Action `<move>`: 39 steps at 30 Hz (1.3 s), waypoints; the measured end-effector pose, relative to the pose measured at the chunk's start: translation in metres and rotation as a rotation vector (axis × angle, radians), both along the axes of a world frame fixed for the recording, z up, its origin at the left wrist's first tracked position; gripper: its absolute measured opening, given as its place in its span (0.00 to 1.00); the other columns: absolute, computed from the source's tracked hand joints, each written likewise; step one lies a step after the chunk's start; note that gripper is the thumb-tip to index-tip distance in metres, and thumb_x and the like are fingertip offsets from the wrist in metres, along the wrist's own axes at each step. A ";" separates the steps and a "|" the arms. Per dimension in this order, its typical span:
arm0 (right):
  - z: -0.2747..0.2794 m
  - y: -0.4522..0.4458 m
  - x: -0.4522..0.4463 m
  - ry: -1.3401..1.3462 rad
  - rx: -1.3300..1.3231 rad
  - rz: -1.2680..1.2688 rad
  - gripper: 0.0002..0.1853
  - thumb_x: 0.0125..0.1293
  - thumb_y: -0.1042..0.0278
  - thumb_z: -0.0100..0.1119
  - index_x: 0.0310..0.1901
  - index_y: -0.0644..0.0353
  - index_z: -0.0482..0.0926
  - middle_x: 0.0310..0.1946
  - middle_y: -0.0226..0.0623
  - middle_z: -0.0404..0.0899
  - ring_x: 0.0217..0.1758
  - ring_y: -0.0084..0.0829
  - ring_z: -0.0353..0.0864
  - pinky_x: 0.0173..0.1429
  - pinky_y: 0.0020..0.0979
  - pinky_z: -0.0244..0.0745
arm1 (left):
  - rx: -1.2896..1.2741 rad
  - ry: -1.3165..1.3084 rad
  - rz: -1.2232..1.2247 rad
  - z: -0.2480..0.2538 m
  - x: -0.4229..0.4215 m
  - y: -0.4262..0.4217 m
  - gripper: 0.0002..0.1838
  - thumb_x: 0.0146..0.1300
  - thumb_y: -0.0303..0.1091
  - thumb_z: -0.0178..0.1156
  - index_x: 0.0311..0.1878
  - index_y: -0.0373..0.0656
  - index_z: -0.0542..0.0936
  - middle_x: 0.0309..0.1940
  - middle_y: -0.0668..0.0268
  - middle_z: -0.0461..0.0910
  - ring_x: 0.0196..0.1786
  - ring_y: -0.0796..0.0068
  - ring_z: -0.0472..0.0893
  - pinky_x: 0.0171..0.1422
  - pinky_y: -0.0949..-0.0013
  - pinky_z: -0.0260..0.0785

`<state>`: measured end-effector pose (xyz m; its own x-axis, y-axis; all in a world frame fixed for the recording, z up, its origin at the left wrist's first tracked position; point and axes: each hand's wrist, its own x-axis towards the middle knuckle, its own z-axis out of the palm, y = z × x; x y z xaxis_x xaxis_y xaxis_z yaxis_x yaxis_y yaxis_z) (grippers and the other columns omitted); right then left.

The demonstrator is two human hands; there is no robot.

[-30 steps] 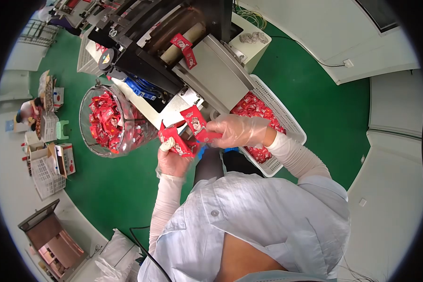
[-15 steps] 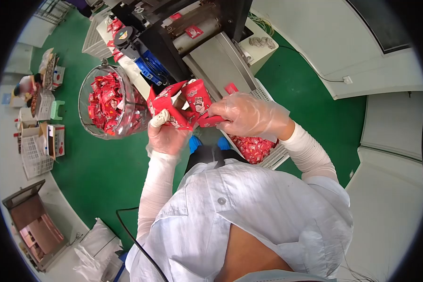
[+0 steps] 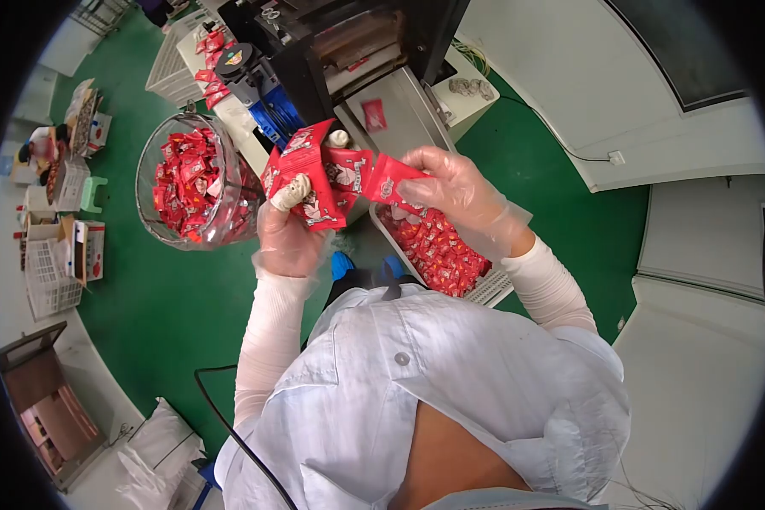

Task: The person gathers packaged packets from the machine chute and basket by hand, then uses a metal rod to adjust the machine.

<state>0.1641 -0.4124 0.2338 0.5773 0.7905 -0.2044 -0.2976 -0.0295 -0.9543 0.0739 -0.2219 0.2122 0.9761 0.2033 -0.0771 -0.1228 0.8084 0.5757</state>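
My left hand (image 3: 287, 242), in a clear plastic glove with white covers on the thumb and a fingertip, is closed around a fanned bunch of red printed packets (image 3: 321, 191). Between the thumb and fingers of my right hand (image 3: 461, 191), also gloved in clear plastic, is a single red packet (image 3: 389, 178). Its left end meets or overlaps the bunch; I cannot tell which. Beneath my right hand stands a white crate (image 3: 500, 287) heaped with red packets (image 3: 442, 253).
Ahead, a dark machine (image 3: 314, 55) has a metal chute (image 3: 408, 106) with one red packet (image 3: 374, 115) on it. A clear-lined round bin (image 3: 149, 204) of red packets stands left. Farther left, a person (image 3: 47, 149) sits near crates and boxes. The floor (image 3: 144, 323) is green.
My right hand has turned and now holds a packet out beside the bunch. The left-hand bunch has tilted, exposing a covered fingertip. A packet now lies lower down, on the chute.
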 end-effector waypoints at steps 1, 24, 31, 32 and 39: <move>-0.001 0.000 -0.001 0.013 0.062 -0.022 0.15 0.66 0.60 0.57 0.46 0.63 0.72 0.32 0.33 0.79 0.35 0.21 0.77 0.37 0.25 0.71 | 0.014 0.001 0.012 0.001 -0.002 0.001 0.31 0.55 0.33 0.60 0.62 0.32 0.64 0.58 0.54 0.72 0.58 0.60 0.75 0.61 0.58 0.70; 0.008 0.015 -0.013 0.202 0.051 0.045 0.20 0.60 0.71 0.63 0.53 0.64 0.71 0.43 0.35 0.79 0.44 0.24 0.80 0.51 0.26 0.75 | 0.002 -0.021 0.065 0.016 -0.025 0.012 0.34 0.57 0.32 0.59 0.66 0.38 0.61 0.61 0.58 0.69 0.62 0.60 0.70 0.63 0.54 0.68; 0.010 0.016 -0.017 0.176 0.060 0.005 0.16 0.61 0.70 0.63 0.49 0.65 0.73 0.37 0.33 0.79 0.39 0.20 0.78 0.45 0.23 0.73 | -0.056 -0.023 0.085 0.017 -0.027 0.005 0.33 0.56 0.31 0.60 0.65 0.38 0.62 0.59 0.58 0.71 0.61 0.61 0.71 0.64 0.53 0.67; 0.010 0.016 -0.017 0.175 0.052 0.003 0.16 0.61 0.70 0.63 0.48 0.65 0.73 0.37 0.33 0.79 0.39 0.20 0.78 0.45 0.23 0.73 | -0.060 -0.020 0.095 0.017 -0.027 0.004 0.32 0.56 0.31 0.60 0.65 0.38 0.62 0.59 0.58 0.71 0.61 0.61 0.71 0.64 0.53 0.67; -0.004 0.017 -0.014 0.089 0.068 -0.010 0.14 0.61 0.74 0.62 0.48 0.63 0.74 0.36 0.32 0.80 0.37 0.20 0.79 0.44 0.24 0.74 | -0.033 0.062 0.168 0.014 -0.028 -0.001 0.31 0.57 0.31 0.60 0.64 0.38 0.63 0.58 0.59 0.72 0.59 0.62 0.73 0.64 0.54 0.67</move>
<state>0.1497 -0.3949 0.2296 0.5675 0.7984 -0.2011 -0.3812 0.0383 -0.9237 0.0458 -0.2224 0.2260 0.9217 0.3595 -0.1454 -0.2229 0.7980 0.5600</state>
